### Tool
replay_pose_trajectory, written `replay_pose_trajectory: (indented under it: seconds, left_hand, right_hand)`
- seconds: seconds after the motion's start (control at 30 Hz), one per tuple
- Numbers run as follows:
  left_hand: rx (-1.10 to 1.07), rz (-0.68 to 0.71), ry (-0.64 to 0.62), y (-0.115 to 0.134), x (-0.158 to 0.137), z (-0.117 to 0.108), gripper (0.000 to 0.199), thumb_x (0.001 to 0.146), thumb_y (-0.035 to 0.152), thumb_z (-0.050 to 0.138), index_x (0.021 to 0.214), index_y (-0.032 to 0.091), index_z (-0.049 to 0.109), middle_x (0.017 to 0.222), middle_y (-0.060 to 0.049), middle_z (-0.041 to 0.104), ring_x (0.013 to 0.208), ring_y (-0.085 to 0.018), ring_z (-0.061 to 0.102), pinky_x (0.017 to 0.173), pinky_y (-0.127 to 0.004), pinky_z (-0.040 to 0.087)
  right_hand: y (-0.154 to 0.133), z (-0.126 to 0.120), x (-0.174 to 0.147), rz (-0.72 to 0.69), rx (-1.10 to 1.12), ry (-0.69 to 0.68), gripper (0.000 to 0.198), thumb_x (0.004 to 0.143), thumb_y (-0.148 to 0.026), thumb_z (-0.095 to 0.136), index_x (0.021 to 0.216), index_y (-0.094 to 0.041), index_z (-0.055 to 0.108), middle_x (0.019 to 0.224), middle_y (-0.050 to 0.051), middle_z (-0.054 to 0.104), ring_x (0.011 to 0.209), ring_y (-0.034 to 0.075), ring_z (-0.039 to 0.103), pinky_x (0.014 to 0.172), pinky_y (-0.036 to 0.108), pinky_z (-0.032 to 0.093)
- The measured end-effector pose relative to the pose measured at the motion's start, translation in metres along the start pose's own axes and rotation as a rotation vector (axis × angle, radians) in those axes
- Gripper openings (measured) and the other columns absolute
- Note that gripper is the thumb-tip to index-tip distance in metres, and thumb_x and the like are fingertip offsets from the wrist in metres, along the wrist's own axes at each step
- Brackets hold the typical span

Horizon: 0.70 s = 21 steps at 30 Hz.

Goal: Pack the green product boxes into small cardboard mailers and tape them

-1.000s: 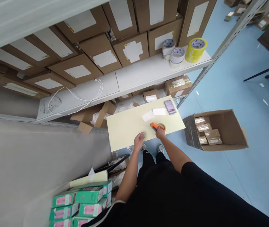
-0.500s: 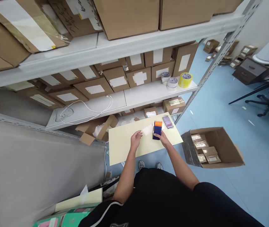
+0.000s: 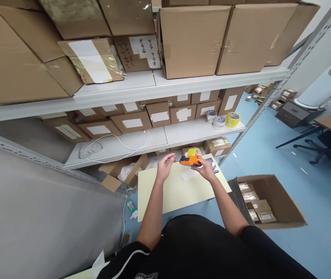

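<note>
My right hand (image 3: pixel 204 169) grips an orange and dark blue tape dispenser (image 3: pixel 193 161) above the pale yellow board (image 3: pixel 168 197). A yellow tape roll (image 3: pixel 194 152) shows at its far side. My left hand (image 3: pixel 165 166) is raised to the left of the dispenser, apart from it, with the fingers stretched out and nothing visible in them. Below the dispenser lies a white slip of paper (image 3: pixel 189 174) on the board. A phone (image 3: pixel 214 165) rests at the board's far right, partly covered by my right hand.
Shelving (image 3: pixel 142 145) holding labelled cartons rises beyond the board, with tape rolls (image 3: pixel 219 123) and a white cable (image 3: pixel 116 136) on its middle level. An open carton (image 3: pixel 281 197) with several small parcels stands on the floor to the right. Another open carton (image 3: pixel 124 172) is at the left.
The tape dispenser has turned from upright to lying sideways, its front pointing left, and the yellow roll now shows. My left hand's fingers have straightened. The head view has tilted up.
</note>
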State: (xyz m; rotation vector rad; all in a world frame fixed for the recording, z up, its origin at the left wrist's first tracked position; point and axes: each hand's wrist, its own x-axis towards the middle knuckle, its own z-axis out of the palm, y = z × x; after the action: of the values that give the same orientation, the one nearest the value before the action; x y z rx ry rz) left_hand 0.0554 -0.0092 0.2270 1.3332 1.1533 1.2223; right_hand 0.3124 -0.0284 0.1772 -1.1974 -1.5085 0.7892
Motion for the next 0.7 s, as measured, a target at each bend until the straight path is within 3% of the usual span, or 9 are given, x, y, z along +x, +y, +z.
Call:
replay_pose_trajectory:
  seconds: [0.13, 0.27, 0.43, 0.7]
  left_hand:
    - [0.078, 0.124, -0.105, 0.043, 0.001, -0.016, 0.04, 0.092, 0.048, 0.071, 0.12, 0.02, 0.078, 0.124, -0.012, 0.077, 0.114, -0.026, 0.073, 0.098, -0.039, 0.059]
    - [0.195, 0.207, -0.261, 0.065, 0.003, -0.035, 0.03, 0.09, 0.042, 0.073, 0.111, 0.022, 0.082, 0.117, -0.009, 0.078, 0.107, -0.023, 0.073, 0.093, -0.034, 0.06]
    - [0.319, 0.225, -0.403, 0.07, 0.004, -0.054, 0.016, 0.088, 0.036, 0.077, 0.096, 0.023, 0.083, 0.108, -0.006, 0.078, 0.101, -0.021, 0.072, 0.09, -0.032, 0.057]
    - [0.343, 0.24, -0.376, 0.06, 0.003, -0.067, 0.01, 0.087, 0.029, 0.072, 0.086, 0.024, 0.081, 0.103, -0.004, 0.075, 0.094, -0.018, 0.07, 0.081, -0.029, 0.055]
  right_hand:
    - [-0.014, 0.008, 0.012, -0.155, -0.144, -0.011, 0.031, 0.075, -0.046, 0.091, 0.092, -0.024, 0.078, 0.098, 0.008, 0.079, 0.108, 0.034, 0.073, 0.105, 0.052, 0.056]
    - [-0.026, 0.019, 0.018, -0.247, -0.174, -0.073, 0.026, 0.079, -0.042, 0.089, 0.097, -0.026, 0.08, 0.107, 0.009, 0.082, 0.109, 0.033, 0.076, 0.116, 0.055, 0.049]
    - [-0.041, 0.029, 0.021, -0.286, -0.176, -0.142, 0.018, 0.085, -0.037, 0.084, 0.097, -0.024, 0.079, 0.113, 0.011, 0.081, 0.118, 0.032, 0.074, 0.117, 0.055, 0.049]
    - [-0.061, 0.041, 0.017, -0.236, -0.243, -0.233, 0.02, 0.088, -0.032, 0.081, 0.106, -0.024, 0.081, 0.121, 0.013, 0.079, 0.124, 0.034, 0.071, 0.117, 0.055, 0.05]
